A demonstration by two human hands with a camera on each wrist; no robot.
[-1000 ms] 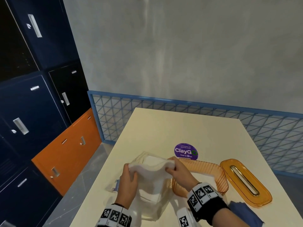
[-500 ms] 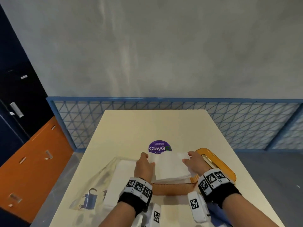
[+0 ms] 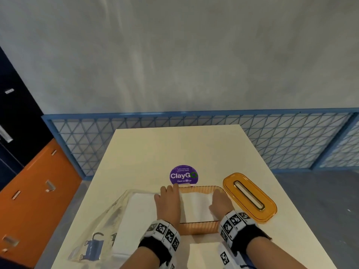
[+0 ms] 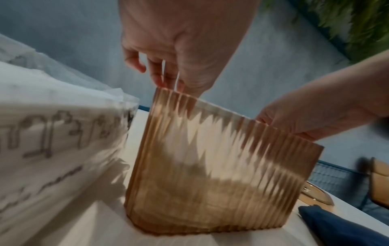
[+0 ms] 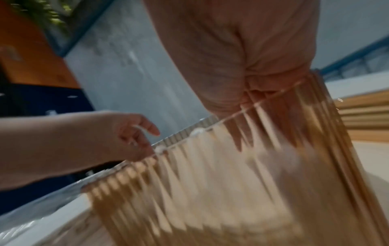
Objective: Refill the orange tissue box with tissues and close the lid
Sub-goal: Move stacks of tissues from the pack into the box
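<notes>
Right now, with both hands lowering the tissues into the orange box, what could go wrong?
The tissue stack may bunch or sit crooked, since the left hand and right hand reach inside the narrow orange box. The lid then might not seat flat. Withdrawing the left hand could also drag the plastic tissue pack beside the box.

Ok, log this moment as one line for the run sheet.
stage: loading tissues | both hands lowering tissue stack into orange tissue box | lid off, right of box | tissue pack left
</notes>
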